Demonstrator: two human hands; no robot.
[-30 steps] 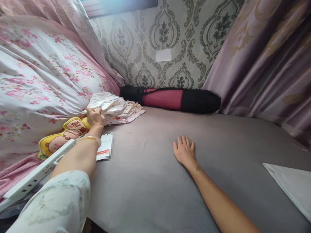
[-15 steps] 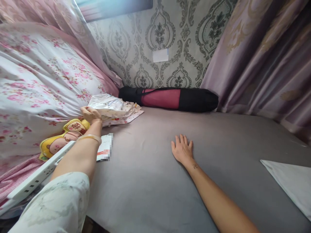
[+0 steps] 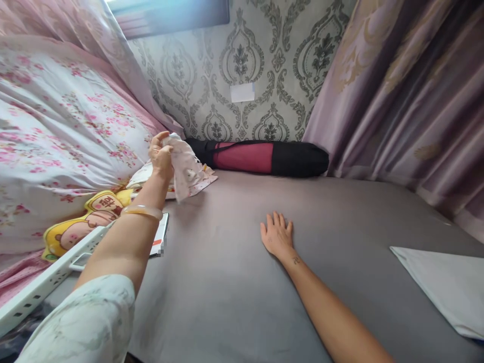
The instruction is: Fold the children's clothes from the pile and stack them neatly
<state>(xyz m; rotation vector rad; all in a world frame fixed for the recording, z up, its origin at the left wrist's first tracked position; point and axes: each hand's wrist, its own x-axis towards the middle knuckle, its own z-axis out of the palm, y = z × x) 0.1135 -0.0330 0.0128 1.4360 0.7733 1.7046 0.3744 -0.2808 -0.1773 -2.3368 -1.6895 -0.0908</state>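
Head view: your left hand (image 3: 161, 153), fingers clamped on a pale cloth (image 3: 184, 170), is now higher than a moment ago, so that piece seems to be parting from the folded pile (image 3: 205, 182) beneath; your right hand (image 3: 277, 235) lies, fingers apart, on the grey sheet (image 3: 219, 287)

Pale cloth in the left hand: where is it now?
In the head view, left of centre, the pale cloth hangs from the left hand over the cloth pile, near the left end of the long bag.
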